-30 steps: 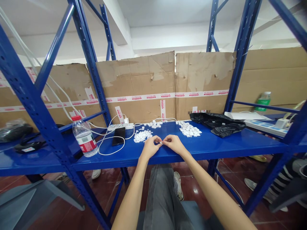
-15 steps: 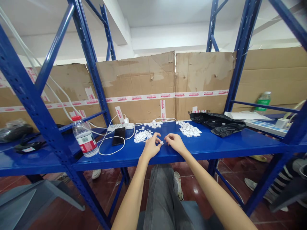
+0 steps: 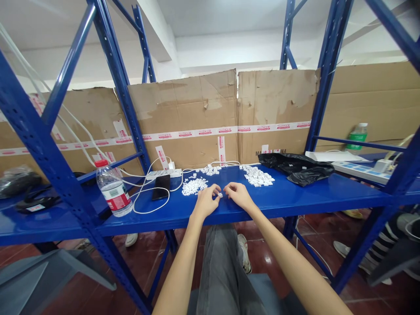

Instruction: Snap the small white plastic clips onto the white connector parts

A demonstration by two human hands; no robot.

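Note:
Between thumb and fingers, my left hand (image 3: 208,200) pinches a small white piece (image 3: 220,195) just above the blue table (image 3: 278,202). My right hand (image 3: 239,195) is close on the right, its fingertips curled together near that piece; whether they hold anything is too small to tell. Left of my left hand lies a pile of tiny white pieces (image 3: 193,186). Behind the hands is a smaller white cluster (image 3: 210,169). A pile of larger white pieces (image 3: 258,176) lies beyond my right hand.
A water bottle (image 3: 114,192), a black phone (image 3: 161,187), white cables and a power strip (image 3: 173,173) are on the left. A black plastic bag (image 3: 297,167) lies at the back right. Blue posts flank the table, with cardboard (image 3: 190,109) behind.
My right hand has moved slightly left, closer to my left hand and the small piece. The camera view has shifted slightly. My left hand keeps its pinch.

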